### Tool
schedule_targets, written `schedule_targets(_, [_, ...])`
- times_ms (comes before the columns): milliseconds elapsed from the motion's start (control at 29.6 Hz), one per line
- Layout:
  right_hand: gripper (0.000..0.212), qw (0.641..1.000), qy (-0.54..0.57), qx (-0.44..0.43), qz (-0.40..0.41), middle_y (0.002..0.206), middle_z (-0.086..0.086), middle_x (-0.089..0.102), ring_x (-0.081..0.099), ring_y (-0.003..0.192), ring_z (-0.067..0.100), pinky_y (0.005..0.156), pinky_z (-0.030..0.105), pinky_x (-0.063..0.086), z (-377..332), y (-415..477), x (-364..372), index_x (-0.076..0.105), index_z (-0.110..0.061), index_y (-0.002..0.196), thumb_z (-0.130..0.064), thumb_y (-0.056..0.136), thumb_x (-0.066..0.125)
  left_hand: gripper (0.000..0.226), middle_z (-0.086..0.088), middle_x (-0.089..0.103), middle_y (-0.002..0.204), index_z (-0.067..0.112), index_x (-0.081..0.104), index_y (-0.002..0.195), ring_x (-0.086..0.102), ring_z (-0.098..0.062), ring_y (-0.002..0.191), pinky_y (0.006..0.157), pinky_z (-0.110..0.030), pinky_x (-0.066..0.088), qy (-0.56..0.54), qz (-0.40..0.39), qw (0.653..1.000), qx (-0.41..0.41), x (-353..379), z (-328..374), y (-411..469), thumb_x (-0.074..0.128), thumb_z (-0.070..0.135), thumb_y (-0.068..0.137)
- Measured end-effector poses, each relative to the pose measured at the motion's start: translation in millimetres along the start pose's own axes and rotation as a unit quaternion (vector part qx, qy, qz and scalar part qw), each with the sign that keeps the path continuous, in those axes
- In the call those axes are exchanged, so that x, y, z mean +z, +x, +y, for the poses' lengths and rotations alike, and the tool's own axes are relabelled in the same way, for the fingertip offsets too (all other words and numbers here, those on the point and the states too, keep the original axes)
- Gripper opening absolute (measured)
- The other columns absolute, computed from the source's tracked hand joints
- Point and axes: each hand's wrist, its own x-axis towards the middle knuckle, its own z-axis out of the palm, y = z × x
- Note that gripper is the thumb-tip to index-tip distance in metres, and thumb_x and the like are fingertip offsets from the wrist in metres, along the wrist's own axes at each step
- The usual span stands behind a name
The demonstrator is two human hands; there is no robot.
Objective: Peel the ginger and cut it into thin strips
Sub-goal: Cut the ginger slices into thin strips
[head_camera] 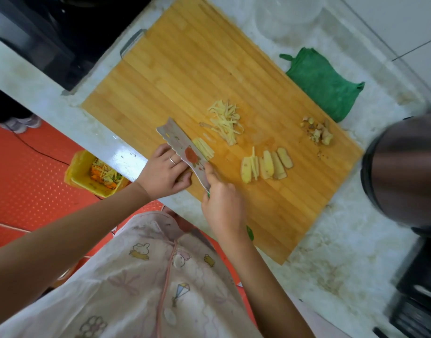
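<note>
The right hand [221,206] grips the green handle of a flat-bladed knife with a red fruit print [185,150], forefinger stretched along the blade. The left hand [165,172] lies with its fingers straight against the blade's near face, not wrapped round it. The blade runs from tip at 11 o'clock to handle at 5 o'clock across the near-left part of the rectangular bamboo cutting board [175,69] on the pale stone desk [343,264].

A small pale-yellow stack of part-cut ginger [203,148] lies touching the blade's far side, at about 2 o'clock from the left hand, its long axis roughly parallel to the blade. So the knife sits between that hand and the piece. The left hand is the nearer one (it would probably have to cross over the blade to steady the stack).

A loose heap of thin ginger strips [225,121] sits at 12 o'clock from the right hand. A fanned row of uncut ginger slices [270,164] waits at 2 o'clock.
</note>
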Motion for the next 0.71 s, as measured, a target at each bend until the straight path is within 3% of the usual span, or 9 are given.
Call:
schedule_targets(270, [0.068,1.0,-0.006,0.014,0.007,0.085,0.002,0.063,0.045,0.066,0.017,0.053,0.029,0.036,3.1,-3.1,7.1,0.015,-0.032,0.151,-0.016,0.095,0.05,0.019,-0.007,0.057,0.099,0.009,0.055,0.1,0.052,-0.027,0.086,0.085,-0.037,0.039,-0.002,0.011,1.0,0.001,1.8,-0.3,-1.8,0.053,0.018,0.084])
schedule_targets(439, [0.07,0.998,0.014,0.037,0.053,0.096,0.007,0.069,0.042,0.054,0.018,0.04,0.026,0.022,-5.4,-5.2,19.8,0.03,-0.026,0.148,-0.007,0.087,0.059,0.014,-0.01,0.062,0.088,0.01,0.056,0.093,0.051,-0.027,0.081,0.084,-0.037,0.04,-0.002,0.023,1.0,0.001,3.3,-0.4,-1.7,0.058,0.016,0.081])
schedule_targets(540, [0.069,0.999,0.025,0.04,0.01,0.089,0.004,0.065,0.045,0.064,0.017,0.051,0.029,0.032,-4.1,-4.3,17.2,0.018,-0.031,0.151,-0.012,0.094,0.052,0.014,-0.011,0.066,0.085,0.01,0.055,0.095,0.052,-0.027,0.081,0.084,-0.036,0.039,-0.001,0.018,1.0,0.001,2.7,0.3,-1.8,0.056,0.017,0.083])
schedule_targets(709, [0.07,0.998,0.042,0.036,-0.01,0.102,0.004,0.067,0.06,0.079,0.021,0.056,0.031,0.04,-2.5,0.1,12.3,0.017,-0.03,0.151,-0.01,0.093,0.051,0.019,-0.01,0.066,0.083,0.01,0.054,0.098,0.05,-0.025,0.079,0.086,-0.035,0.039,-0.006,0.011,1.0,-0.004,1.1,0.9,-0.5,0.059,0.015,0.079])
